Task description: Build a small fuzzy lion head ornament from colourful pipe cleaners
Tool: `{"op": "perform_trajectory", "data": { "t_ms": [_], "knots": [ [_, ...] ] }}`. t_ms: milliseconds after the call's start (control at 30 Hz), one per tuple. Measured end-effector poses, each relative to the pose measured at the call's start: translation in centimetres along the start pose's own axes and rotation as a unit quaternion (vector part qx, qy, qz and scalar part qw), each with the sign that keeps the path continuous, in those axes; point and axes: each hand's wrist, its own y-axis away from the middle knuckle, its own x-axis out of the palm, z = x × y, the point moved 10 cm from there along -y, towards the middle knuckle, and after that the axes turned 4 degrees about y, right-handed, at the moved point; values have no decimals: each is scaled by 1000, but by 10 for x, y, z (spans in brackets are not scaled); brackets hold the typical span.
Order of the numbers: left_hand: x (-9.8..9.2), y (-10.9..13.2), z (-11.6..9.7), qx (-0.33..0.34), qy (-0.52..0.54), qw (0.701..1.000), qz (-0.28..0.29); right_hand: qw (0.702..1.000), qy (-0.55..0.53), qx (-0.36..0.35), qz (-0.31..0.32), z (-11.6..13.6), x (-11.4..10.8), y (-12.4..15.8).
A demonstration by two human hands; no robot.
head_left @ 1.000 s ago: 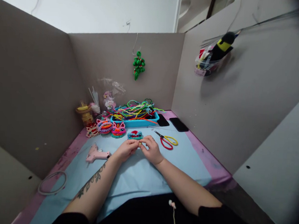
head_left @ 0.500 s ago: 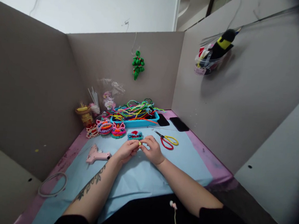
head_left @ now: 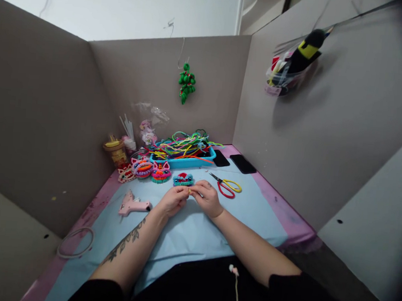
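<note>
My left hand (head_left: pixel 175 200) and my right hand (head_left: pixel 207 198) meet fingertip to fingertip over the blue cloth. Between them they pinch a small yellow piece (head_left: pixel 190 192), too small to name and mostly hidden by the fingers. Just behind my hands lies a teal and red fuzzy animal head (head_left: pixel 183 179), apart from them as far as I can see. Scissors (head_left: pixel 226 186) with one red and one yellow handle lie spread beyond my right hand. Left of my left hand rests a pink hot glue gun (head_left: pixel 134 204).
A blue tray (head_left: pixel 181 163) heaped with colourful pipe cleaners stands at the back. Several finished fuzzy heads (head_left: pixel 161 172) sit left of it. Two dark phones (head_left: pixel 242 164) lie to its right. A coiled grey cable (head_left: pixel 75 242) is at front left. Grey partitions (head_left: pixel 164 82) enclose the table.
The yellow piece has turned between my fingertips and shows less now. My hands stay together in nearly the same place; the view has shifted slightly.
</note>
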Motion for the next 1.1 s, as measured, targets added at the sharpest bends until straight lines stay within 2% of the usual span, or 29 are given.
{"op": "perform_trajectory", "data": {
  "t_ms": [167, 367, 600, 900, 1100],
  "knots": [
    [3, -2, 0, -7, 19, 1000, 9, 1000, -8, 29, 3, -4, -1, -2],
    [-6, -1, -2, 4, 2, 1000, -31, 999, 7, 36, 12, -5, 2, -2],
    [2, 1, 2, -12, 20, 1000, 19, 992, -54, 109, 39, -10, 5, -2],
    [2, 1, 8, -28, 13, 999, 27, 998, -51, 32, 31, 12, -1, -5],
    [3, 1, 8, -29, 4, 999, 26, 999, -10, -15, 39, 14, -1, -5]
  ]
}}
